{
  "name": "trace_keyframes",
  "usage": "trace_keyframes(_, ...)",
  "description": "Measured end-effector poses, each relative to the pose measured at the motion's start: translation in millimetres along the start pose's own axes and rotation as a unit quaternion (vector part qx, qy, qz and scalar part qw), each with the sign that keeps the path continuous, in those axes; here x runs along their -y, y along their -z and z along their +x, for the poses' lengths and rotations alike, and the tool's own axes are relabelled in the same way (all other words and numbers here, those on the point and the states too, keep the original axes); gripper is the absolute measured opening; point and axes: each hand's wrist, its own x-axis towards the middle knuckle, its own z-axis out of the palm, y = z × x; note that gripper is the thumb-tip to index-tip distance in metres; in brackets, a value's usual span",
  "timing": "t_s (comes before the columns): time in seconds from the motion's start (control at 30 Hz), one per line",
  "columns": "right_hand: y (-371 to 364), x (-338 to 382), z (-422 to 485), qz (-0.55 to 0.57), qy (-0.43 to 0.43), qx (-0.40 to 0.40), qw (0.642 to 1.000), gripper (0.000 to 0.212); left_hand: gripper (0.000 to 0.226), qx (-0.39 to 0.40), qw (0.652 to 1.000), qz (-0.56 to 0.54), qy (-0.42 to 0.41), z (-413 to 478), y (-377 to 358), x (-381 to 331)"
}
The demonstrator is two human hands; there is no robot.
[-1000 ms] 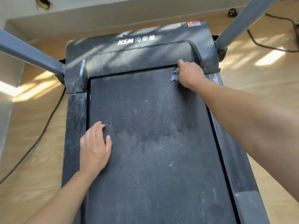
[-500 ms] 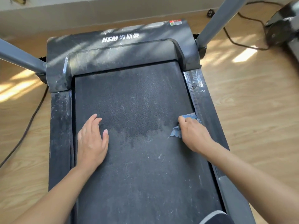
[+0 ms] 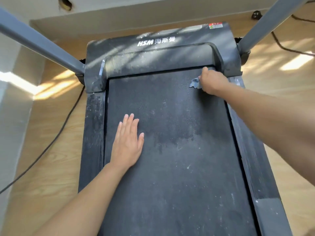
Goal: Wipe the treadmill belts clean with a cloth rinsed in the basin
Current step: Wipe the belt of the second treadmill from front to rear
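Note:
The black treadmill belt [image 3: 179,176] fills the middle of the head view, dusty and pale lower down, darker and damp across its upper part. My right hand [image 3: 213,81] is at the belt's far right corner, beside the motor cover, and grips a small blue-grey cloth [image 3: 194,83] against the belt; most of the cloth is hidden under the hand. My left hand [image 3: 127,142] lies flat on the left side of the belt with straight fingers and holds nothing. No basin is in view.
The dusty motor cover [image 3: 156,48] with white lettering spans the far end. Two grey uprights [image 3: 42,45] [image 3: 265,23] rise left and right. Black side rails [image 3: 92,133] edge the belt. A cable [image 3: 56,138] trails over the wooden floor on the left.
My right hand has pushed the cloth from mid-belt on the right side up to the far right corner. My left hand stays flat on the belt. The view has tilted.

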Motion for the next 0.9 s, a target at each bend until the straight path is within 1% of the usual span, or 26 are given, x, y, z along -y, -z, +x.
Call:
trace_keyframes(0.07, 21.6, 15.1, -7.2, -0.003, 0.045, 0.049, 0.998, 0.029, 0.054, -0.019, 0.999, 0.032, 0.030, -12.9, 7.3, 27.3)
trace_keyframes(0.1, 33.2, 25.8, -12.6, 0.035, 0.061, 0.051, 0.996, 0.028, 0.054, -0.031, 0.997, 0.057, 0.036, -19.9, 9.1, 42.2)
trace_keyframes(0.13, 43.5, 36.6, -18.9, 0.115, 0.063, 0.047, 0.990, 0.029, 0.053, -0.041, 0.995, 0.082, 0.038, -26.7, 11.2, 56.0)
trace_keyframes(0.17, 53.0, 47.2, -24.8, 0.198, 0.064, 0.051, 0.977, 0.027, 0.054, -0.047, 0.993, 0.104, 0.035, -32.7, 13.2, 68.4)
trace_keyframes(0.2, 62.1, 57.8, -30.2, 0.276, 0.067, 0.070, 0.956, 0.025, 0.058, -0.049, 0.991, 0.118, 0.030, -38.0, 14.8, 79.2)
trace_keyframes(0.27, 81.6, 77.4, -42.1, 0.412, 0.066, 0.135, 0.899, 0.018, 0.063, -0.055, 0.991, 0.121, 0.031, -48.0, 15.3, 96.0)
trace_keyframes(0.3, 91.6, 83.9, -45.3, 0.453, 0.063, 0.160, 0.875, 0.016, 0.066, -0.059, 0.991, 0.115, 0.042, -51.8, 14.2, 101.8)
trace_keyframes(0.33, 101.9, 88.1, -47.1, 0.475, 0.057, 0.178, 0.860, 0.014, 0.068, -0.063, 0.991, 0.105, 0.056, -54.3, 13.7, 105.6)
trace_keyframes(0.37, 111.3, 89.6, -46.4, 0.478, 0.051, 0.190, 0.856, 0.013, 0.070, -0.065, 0.991, 0.097, 0.067, -55.9, 12.1, 108.3)
trace_keyframes(0.4, 119.6, 89.2, -46.0, 0.470, 0.042, 0.198, 0.859, 0.013, 0.071, -0.066, 0.991, 0.092, 0.072, -57.6, 9.6, 110.4)
trace_keyframes(0.47, 128.4, 84.5, -42.5, 0.431, 0.010, 0.191, 0.882, 0.012, 0.071, -0.070, 0.992, 0.088, 0.063, -58.1, 4.6, 112.9)
trace_keyframes(0.57, 125.9, 77.5, -33.2, 0.338, -0.046, 0.131, 0.931, 0.014, 0.072, -0.073, 0.992, 0.080, 0.061, -59.3, 2.6, 115.6)
trace_keyframes(0.6, 119.7, 69.6, -28.2, 0.269, -0.056, 0.095, 0.957, 0.017, 0.072, -0.073, 0.993, 0.072, 0.061, -60.1, 1.1, 116.4)
trace_keyframes(0.63, 112.6, 60.2, -22.5, 0.174, -0.054, 0.056, 0.982, 0.021, 0.072, -0.075, 0.993, 0.063, 0.062, -59.8, -0.2, 117.1)
trace_keyframes(0.67, 103.6, 51.6, -17.7, 0.080, -0.047, 0.019, 0.995, 0.024, 0.072, -0.078, 0.993, 0.052, 0.066, -58.6, -0.3, 117.5)
trace_keyframes(0.7, 92.7, 44.3, -13.2, 0.013, -0.041, -0.010, 0.999, 0.026, 0.071, -0.080, 0.993, 0.043, 0.071, -57.5, -0.2, 117.7)
trace_keyframes(0.73, 79.8, 38.1, -9.3, -0.012, -0.045, -0.027, 0.999, 0.028, 0.071, -0.080, 0.993, 0.038, 0.074, -58.1, -0.4, 117.6)
trace_keyframes(0.9, 12.0, 33.4, 3.2, 0.037, -0.072, -0.050, 0.995, 0.042, 0.072, -0.084, 0.994, 0.031, 0.067, -59.6, -2.1, 121.7)
